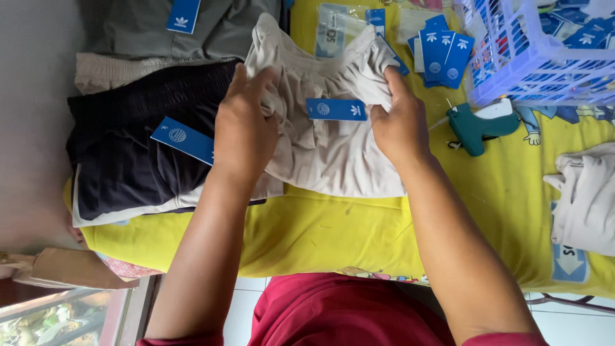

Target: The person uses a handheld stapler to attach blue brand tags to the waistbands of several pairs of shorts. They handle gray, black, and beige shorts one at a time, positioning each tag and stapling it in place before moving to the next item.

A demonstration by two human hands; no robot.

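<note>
1. Step in hand, as judged: handling of a cream ribbed fabric garment (333, 154) that carries a blue rectangular card hang tag (336, 109). The garment lies at the centre of the yellow printed cloth-covered surface (320, 230), with its waistband toward 12 o'clock.
2. Left hand (245, 125): palm down, fingers pointing to 12 o'clock, pressed onto the garment's left edge where the fabric bunches. It is clenched on a fold of the cream cloth; the thumb is hidden.
3. Right hand (398, 122): at 3 o'clock of the tag, fingers curled, pinching the garment's upper right waistband corner. Grasp firm, fabric gathered under the fingertips.
4. Both forearms come up from 6 o'clock and spread apart; red sleeves show at the lower edge.
5. Next move, judged: it calls for both hands to work together with even tension, so that the tag stays flat and the cloth does not crease.
6. Surroundings: a stack of folded dark and pale garments (141, 147) at 9 o'clock, touching the cream one; a teal plastic tagging gun (477, 128) at 3 o'clock, just beside the right hand; a lilac plastic basket (538, 64) of blue tags at 2 o'clock; loose blue card tags (442, 54) at 1 o'clock.
</note>
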